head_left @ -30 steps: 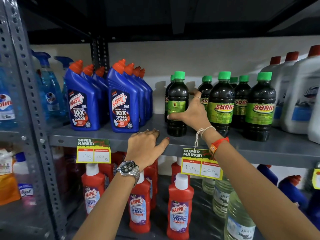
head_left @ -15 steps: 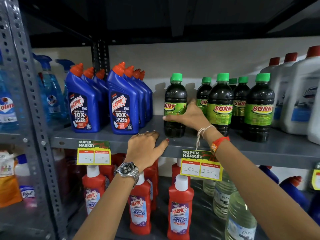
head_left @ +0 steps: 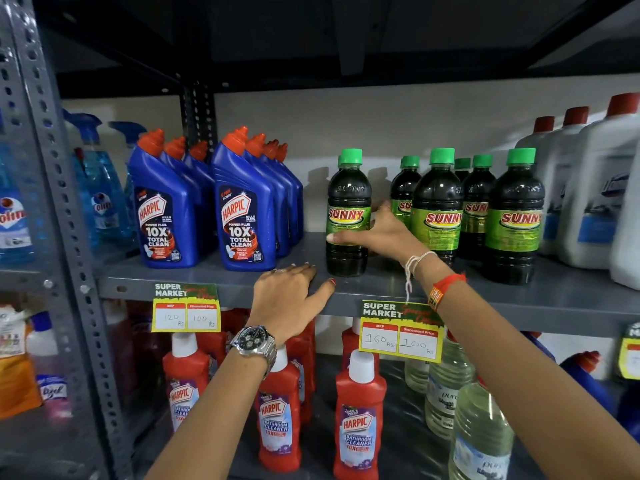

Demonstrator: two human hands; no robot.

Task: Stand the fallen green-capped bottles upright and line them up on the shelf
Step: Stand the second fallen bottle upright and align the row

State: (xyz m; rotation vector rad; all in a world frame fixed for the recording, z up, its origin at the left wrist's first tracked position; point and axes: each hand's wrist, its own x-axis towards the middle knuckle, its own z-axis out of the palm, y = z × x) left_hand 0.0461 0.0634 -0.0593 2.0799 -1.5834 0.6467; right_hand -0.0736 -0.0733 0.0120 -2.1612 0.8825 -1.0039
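Several dark green-capped SUNNY bottles stand upright on the grey shelf [head_left: 221,284]. The leftmost bottle [head_left: 348,206] stands apart at the front, with another green cap just behind it. My right hand [head_left: 377,233] wraps around its lower label from the right side. To its right stand more SUNNY bottles, one in the middle [head_left: 437,206] and one on the right [head_left: 515,216], with others behind them. My left hand [head_left: 289,296] lies flat on the shelf's front edge with its fingers spread, holding nothing.
Blue Harpic bottles [head_left: 244,206] stand in rows left of the SUNNY bottles. White jugs with red caps [head_left: 588,188] crowd the right end. Two price tags [head_left: 401,330] hang from the shelf edge. Red Harpic bottles [head_left: 358,417] and clear bottles fill the lower shelf.
My right hand has turned the leftmost bottle, so its SUNNY label now faces front, and shifted it slightly left. My left hand has stayed on the shelf edge.
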